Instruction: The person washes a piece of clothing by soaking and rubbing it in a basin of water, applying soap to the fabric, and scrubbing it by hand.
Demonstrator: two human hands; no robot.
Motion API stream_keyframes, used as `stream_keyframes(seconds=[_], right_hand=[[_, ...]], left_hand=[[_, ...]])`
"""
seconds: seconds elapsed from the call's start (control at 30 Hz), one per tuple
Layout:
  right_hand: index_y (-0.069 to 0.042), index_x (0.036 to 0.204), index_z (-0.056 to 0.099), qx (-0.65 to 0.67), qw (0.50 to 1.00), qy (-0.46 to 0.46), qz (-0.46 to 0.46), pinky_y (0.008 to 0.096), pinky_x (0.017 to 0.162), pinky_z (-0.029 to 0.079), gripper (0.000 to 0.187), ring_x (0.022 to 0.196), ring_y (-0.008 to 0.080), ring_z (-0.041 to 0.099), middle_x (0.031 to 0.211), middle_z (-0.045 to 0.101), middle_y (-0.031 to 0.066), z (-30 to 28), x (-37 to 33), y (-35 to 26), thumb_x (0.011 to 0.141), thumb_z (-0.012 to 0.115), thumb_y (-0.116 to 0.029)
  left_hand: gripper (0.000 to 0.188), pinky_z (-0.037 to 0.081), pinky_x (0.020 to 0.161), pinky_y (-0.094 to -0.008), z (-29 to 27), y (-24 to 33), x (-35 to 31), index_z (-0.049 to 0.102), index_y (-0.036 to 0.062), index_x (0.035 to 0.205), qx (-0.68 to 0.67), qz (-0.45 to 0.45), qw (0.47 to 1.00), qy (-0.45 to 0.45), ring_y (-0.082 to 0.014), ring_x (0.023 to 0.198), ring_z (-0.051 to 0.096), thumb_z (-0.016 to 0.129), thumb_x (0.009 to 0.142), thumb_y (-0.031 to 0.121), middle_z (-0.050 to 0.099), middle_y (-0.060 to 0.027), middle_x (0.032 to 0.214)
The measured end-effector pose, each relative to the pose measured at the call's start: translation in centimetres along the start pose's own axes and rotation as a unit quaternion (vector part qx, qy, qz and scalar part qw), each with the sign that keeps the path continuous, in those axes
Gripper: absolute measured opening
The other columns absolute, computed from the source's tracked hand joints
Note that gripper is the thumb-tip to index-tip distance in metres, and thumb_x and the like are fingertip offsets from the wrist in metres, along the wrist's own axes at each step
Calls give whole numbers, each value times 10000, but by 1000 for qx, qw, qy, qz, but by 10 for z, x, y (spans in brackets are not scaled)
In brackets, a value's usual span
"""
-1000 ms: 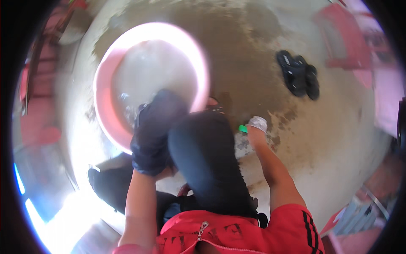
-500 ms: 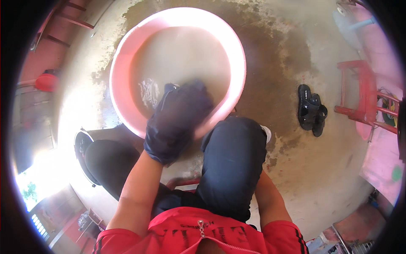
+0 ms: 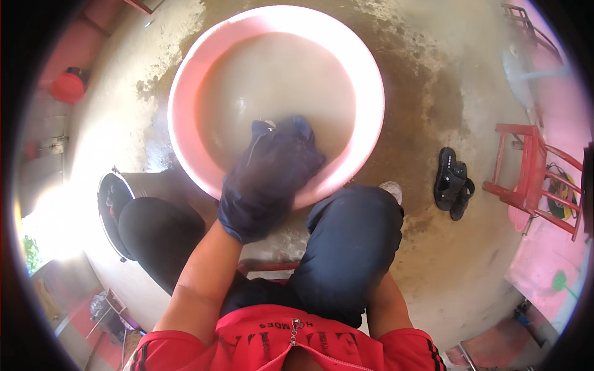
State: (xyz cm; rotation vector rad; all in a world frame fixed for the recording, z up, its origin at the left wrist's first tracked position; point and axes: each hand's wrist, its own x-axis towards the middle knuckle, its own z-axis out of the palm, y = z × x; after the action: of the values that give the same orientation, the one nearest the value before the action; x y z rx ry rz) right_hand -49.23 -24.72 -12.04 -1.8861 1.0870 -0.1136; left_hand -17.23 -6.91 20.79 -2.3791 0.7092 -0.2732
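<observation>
The left forearm is being held forward, slanted inward between the parted knees, while the left hand is being covered from the wrist onward, its fingers being hidden. The right forearm is being held down along the outer side of the right thigh, by which the right wrist and right hand are being hidden. Both legs are being held bent.

The person wears a red short-sleeved top with black sleeve stripes, dark lettering (a silvery zip pull interrupts it) and dark trousers.
</observation>
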Motion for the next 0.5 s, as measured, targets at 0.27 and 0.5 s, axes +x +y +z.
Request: stream_keyframes(seconds=[0.27, 0.5], right_hand=[[-67, 1189, 446, 183, 975, -81, 99, 367, 565, 541, 440, 705, 201, 608, 886, 599, 93, -87, 89, -216, 871, 683, -258], [-91, 1196, 465, -148, 947, -193, -208, 358, 720, 528, 479, 780, 214, 643, 951, 642, 139, -36, 94, -480, 804, 717, -199]], left_hand=[[266, 396, 940, -408, 31, -11, -17, 590, 66, 1077, 49, -48, 997, -38, -326, 1074, 526, 574, 838, 183, 573, -140, 1116], [249, 397, 935, -405, 42, 12, -15, 588, 70, 1062, 41, -100, 991, -75, -321, 1064, 527, 568, 843, 186, 570, -136, 1105]])
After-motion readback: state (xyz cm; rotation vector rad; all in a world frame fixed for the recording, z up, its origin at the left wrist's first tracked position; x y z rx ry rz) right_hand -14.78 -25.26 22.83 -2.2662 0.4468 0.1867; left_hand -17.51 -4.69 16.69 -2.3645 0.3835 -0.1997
